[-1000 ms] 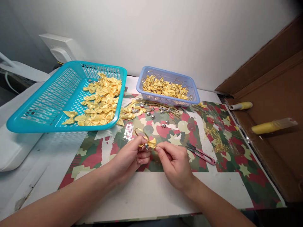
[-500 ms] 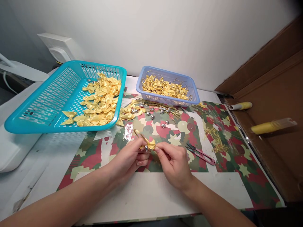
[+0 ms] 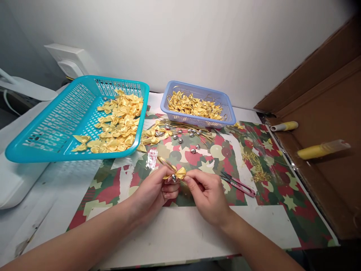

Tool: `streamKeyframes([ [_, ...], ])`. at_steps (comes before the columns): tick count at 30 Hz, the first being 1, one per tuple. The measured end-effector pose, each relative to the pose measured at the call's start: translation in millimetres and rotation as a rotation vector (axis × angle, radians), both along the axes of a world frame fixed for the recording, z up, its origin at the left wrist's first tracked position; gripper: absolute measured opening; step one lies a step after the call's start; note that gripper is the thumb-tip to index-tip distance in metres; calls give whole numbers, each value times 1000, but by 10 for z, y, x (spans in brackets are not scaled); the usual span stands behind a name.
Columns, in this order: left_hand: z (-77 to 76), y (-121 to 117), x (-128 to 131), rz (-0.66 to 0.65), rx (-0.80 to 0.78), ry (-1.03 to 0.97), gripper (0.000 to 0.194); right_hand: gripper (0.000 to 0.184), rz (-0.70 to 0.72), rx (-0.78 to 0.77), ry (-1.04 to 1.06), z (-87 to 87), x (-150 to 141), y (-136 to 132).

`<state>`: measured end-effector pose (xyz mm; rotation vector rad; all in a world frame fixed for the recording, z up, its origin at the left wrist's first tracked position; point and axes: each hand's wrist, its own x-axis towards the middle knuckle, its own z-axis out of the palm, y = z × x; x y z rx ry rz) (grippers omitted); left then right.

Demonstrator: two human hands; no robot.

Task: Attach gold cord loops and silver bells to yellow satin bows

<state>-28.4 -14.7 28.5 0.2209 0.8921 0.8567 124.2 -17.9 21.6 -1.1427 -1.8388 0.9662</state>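
Observation:
Between my two hands is a yellow ribbon bow (image 3: 180, 173) with a small silver bell (image 3: 174, 178) at its middle and a loop of gold cord (image 3: 165, 162) standing up behind it. My left hand (image 3: 158, 188) is closed on the bow's left side, thumb on top and fingers curled underneath. My right hand (image 3: 207, 194) pinches the bow's right end between thumb and forefinger. Right of my right hand, a pair of pink-handled thread snips (image 3: 238, 184) lies on the patterned table cover.
A turquoise basket (image 3: 145, 113) with many yellow bows stands at left. A lilac basket (image 3: 232, 113) at the back holds corded bows. Loose silver bells (image 3: 180, 140) and gold cords (image 3: 205, 132) lie before it. Cord clippings (image 3: 261, 175) and a cardboard wall (image 3: 332, 113) are at right.
The bow's left wing now shows more from under my left thumb, and the bow looks more spread. Both hands keep nearly the same place; the view has shifted slightly.

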Motion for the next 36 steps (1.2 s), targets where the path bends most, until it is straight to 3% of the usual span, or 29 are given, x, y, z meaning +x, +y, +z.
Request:
streamKeyframes([
  [14, -77, 3, -23, -46, 77, 186, 36, 24, 62, 217, -199, -31, 59, 19],
  [16, -73, 6, -19, -42, 73, 190, 35, 24, 54, 162, -165, -30, 50, 16],
  [21, -52, 1, 1, -5, 77, 152, 31, 23, 48, -208, 104, -61, 14, 38],
  [24, -27, -5, 17, 23, 88, 143, 29, 25, 80, -334, 246, -94, -1, 60],
  [36, -35, -23, 34, 43, 93, 176, 31, 26, 95, -391, 280, -108, 4, 69],
])
